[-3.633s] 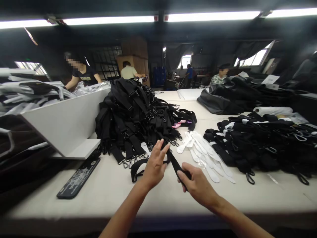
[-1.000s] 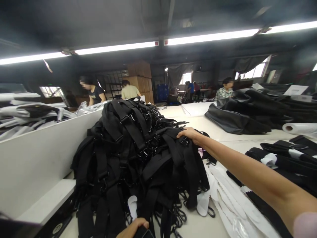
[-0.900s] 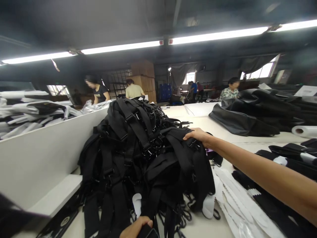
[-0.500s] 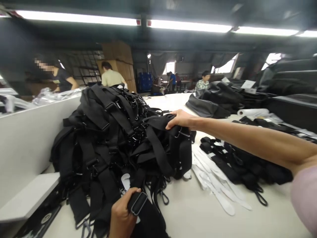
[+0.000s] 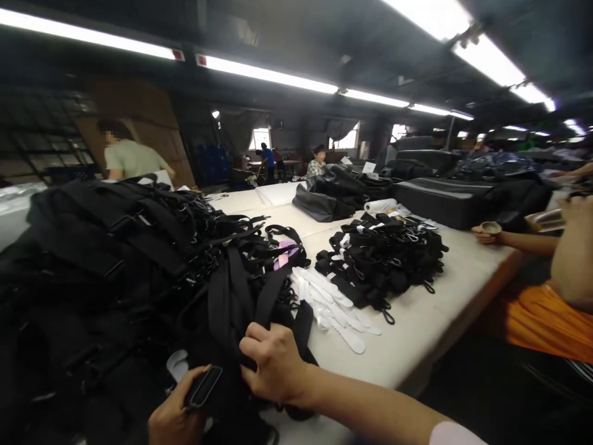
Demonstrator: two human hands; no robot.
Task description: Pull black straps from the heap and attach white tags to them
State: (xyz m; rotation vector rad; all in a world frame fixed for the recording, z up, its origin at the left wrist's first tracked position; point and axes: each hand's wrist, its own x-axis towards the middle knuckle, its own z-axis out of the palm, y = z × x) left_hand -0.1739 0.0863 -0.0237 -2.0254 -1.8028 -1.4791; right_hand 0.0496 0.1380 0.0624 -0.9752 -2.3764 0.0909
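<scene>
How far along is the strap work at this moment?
Possibly done: a smaller strap pile set apart, with white bits among it. In hand: left hand and right hand grip a black strap. Remaining, probably: the big pile and loose white pieces.

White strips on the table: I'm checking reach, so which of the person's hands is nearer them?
Right. The right hand clutches black straps just beside the white strips; the left hand holds a strap end farther left, at the picture's bottom edge.
</scene>
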